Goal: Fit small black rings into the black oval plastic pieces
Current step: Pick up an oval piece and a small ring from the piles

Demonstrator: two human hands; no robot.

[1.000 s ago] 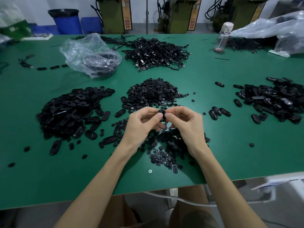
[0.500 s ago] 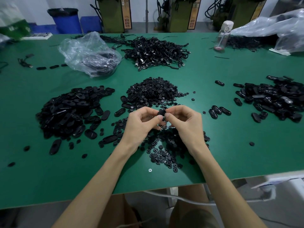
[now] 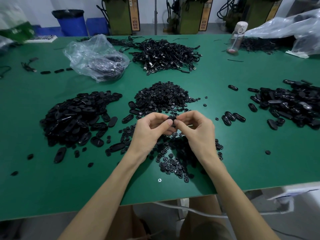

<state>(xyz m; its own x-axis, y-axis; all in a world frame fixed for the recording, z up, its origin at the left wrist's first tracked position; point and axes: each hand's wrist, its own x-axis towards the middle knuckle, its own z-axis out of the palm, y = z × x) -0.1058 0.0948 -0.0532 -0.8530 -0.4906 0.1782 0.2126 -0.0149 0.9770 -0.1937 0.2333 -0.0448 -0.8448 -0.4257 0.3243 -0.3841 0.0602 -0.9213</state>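
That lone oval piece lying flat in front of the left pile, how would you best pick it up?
Pinch the oval piece across its narrow middle, coming from above. It lies flat on the green table with both long sides free, so the short span probably suits fingertips best.

This is a factory assembly floor. A long green worktable [image 3: 225,161] carries bulk stock: heaps of black oval pieces [image 3: 76,118] at 9 and 3 o'clock, a mound of small rings [image 3: 162,96] at 12, tangled cables [image 3: 166,54] beyond it and a clear plastic bag [image 3: 93,56] at 11. Olive-green machines [image 3: 119,14] and a blue bin [image 3: 72,23] stand along the white wall behind the table.
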